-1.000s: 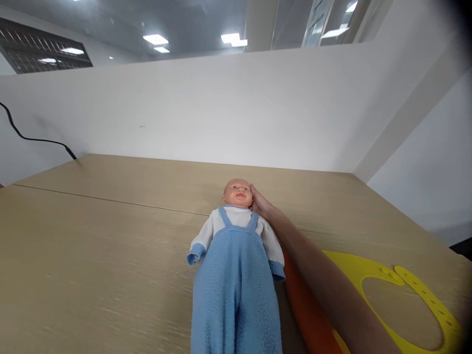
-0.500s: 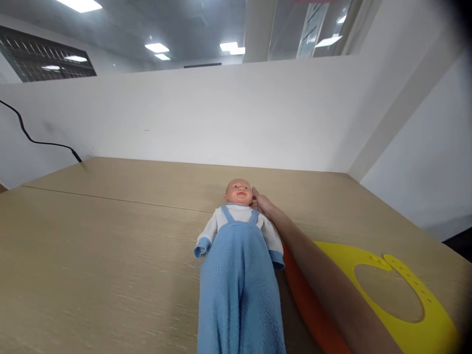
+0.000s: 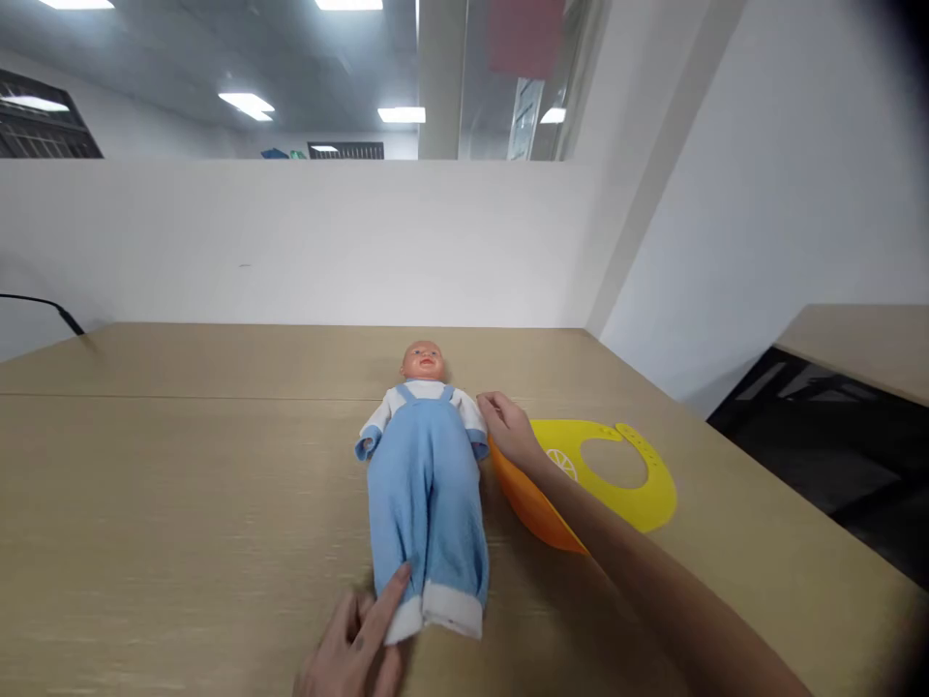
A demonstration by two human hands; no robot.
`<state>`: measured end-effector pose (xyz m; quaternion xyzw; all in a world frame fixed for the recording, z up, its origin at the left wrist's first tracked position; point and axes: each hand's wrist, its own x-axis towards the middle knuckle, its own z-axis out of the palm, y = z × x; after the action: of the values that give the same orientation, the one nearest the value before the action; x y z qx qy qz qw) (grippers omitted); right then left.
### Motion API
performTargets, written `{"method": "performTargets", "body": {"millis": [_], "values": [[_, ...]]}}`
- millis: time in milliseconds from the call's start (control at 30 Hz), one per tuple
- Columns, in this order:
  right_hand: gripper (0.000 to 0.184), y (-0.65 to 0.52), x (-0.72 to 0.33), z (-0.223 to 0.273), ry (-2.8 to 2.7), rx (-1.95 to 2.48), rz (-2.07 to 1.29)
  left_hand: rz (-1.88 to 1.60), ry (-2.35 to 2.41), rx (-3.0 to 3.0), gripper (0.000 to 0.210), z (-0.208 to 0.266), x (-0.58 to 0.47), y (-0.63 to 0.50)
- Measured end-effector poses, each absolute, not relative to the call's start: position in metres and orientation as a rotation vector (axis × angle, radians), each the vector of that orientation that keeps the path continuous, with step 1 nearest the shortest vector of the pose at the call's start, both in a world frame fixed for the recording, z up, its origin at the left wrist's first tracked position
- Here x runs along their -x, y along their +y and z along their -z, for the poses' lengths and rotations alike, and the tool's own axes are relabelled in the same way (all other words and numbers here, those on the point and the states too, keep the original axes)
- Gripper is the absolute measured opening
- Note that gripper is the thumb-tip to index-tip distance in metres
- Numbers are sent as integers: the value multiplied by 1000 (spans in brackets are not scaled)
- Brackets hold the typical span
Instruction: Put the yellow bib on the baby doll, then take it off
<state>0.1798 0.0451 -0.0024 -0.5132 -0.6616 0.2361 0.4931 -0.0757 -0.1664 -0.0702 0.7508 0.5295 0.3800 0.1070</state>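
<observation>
A baby doll (image 3: 428, 455) lies on its back on the wooden table, its head toward the wall. It wears blue overalls with white cuffs over a white top with blue cuffs. My left hand (image 3: 355, 644) is at the bottom, its index finger stretched out and touching the lower trouser leg. Beside the doll's sleeve, at its right side, is my right hand (image 3: 508, 431), fingers slightly bent and seeming to hold nothing. A yellow bib (image 3: 649, 508) with an orange pocket (image 3: 533, 503) lies partly under my right wrist and forearm.
The table (image 3: 181, 523) ends at a white wall (image 3: 348, 242) behind and another wall (image 3: 762, 194) on the right. A black cable (image 3: 44, 300) reaches the table's far left corner. A dark-sided piece of furniture (image 3: 856, 436) stands beyond the right edge.
My right hand has come away from the doll's neck to beside its sleeve. My left hand has entered view at the trouser leg. The view has shifted, showing the doll's trouser cuffs.
</observation>
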Motion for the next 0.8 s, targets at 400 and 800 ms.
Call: {"method": "performTargets", "body": {"millis": [400, 800], "values": [[38, -150, -138, 31, -2226, 948, 201, -1280, 1622, -2496, 40, 68, 60, -157], [9, -143, -129, 49, -2198, 961, 301, -1160, 1750, -2628, 48, 70, 57, -158]]}}
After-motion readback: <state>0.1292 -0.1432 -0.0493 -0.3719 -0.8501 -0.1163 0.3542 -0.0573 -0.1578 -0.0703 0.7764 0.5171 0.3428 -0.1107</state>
